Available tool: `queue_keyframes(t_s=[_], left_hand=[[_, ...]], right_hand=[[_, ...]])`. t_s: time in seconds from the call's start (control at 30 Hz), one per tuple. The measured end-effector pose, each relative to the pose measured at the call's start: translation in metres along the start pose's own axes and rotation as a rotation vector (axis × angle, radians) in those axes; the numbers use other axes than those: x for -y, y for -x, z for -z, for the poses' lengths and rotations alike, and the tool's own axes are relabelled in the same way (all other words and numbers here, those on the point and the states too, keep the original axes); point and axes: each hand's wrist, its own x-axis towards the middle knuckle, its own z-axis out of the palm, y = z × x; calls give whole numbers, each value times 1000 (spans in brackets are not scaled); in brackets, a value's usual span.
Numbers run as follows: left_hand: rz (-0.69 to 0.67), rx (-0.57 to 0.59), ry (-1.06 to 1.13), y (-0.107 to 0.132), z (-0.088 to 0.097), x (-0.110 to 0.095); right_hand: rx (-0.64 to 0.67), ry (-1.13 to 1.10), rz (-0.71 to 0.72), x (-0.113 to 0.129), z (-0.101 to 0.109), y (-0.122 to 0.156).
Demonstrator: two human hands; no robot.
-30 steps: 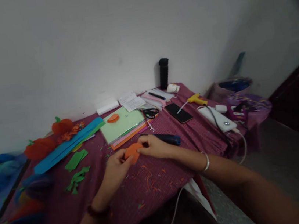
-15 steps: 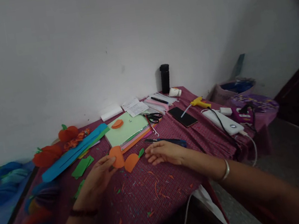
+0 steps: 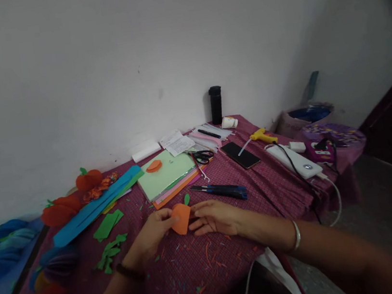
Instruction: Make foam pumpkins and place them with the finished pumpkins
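Note:
My left hand [image 3: 158, 227] pinches an orange paper cutout [image 3: 181, 221] just above the near middle of the table. A small green paper leaf [image 3: 187, 199] stands up at its top edge. The second orange piece appears to lie behind the held one, mostly hidden. My right hand [image 3: 215, 218] is at the cutout's right edge, fingers apart; whether the fingertips touch the paper I cannot tell. Beyond the hands lies a blue-handled box cutter [image 3: 224, 190]. A loose orange cutout [image 3: 154, 166] rests on a stack of coloured paper [image 3: 163, 176].
Left are blue paper strips [image 3: 98, 207], green scraps [image 3: 108, 225] and orange paper pumpkins [image 3: 61, 210]. Behind lie scissors [image 3: 202, 156] and a black bottle [image 3: 216, 105]. Rightward are a phone [image 3: 241, 154], a yellow glue gun [image 3: 263, 136] and a corded white power bank [image 3: 294, 160]. Paper trimmings litter the front.
My left hand has moved right, bringing its orange cutout over the leafed orange piece. My right hand has shifted slightly lower, to the cutout's edge, uncovering the box cutter.

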Motion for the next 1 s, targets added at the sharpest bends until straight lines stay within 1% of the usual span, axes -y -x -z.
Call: queue_keyframes(t_s=[0.07,0.13,0.23,0.3,0.4,0.47,0.57,0.63,0.7,0.8,0.9,1.0], left_hand=[[-13,-44,-19,3,-4,-1],[-78,-130,-6,8,-8,-3],[-193,-204,33,21,-16,-5],[-229,-209,43,31,-20,-6],[-234,-191,16,43,-24,-7],[-251,-172,-30,49,-26,-10],[-302,-171,-94,53,-29,-15],[-333,-185,-120,54,-31,-16],[-372,-207,-153,54,-31,-17],[-452,-252,-271,50,-30,-21],[-543,-278,-411,41,-29,-29],[-590,-282,-455,23,-29,-31]], right_hand=[[-34,11,3,0,-1,1],[-78,46,28,-2,-2,3],[-81,143,128,-3,-5,3],[-67,206,233,-2,-8,3],[-70,289,387,1,-13,2],[-56,327,421,3,-14,1],[-41,353,412,3,-14,0],[-60,392,427,4,-12,0],[-90,467,480,8,-11,0],[-123,604,556,17,-9,1],[-137,684,549,27,-8,2],[-81,693,521,44,1,9]])
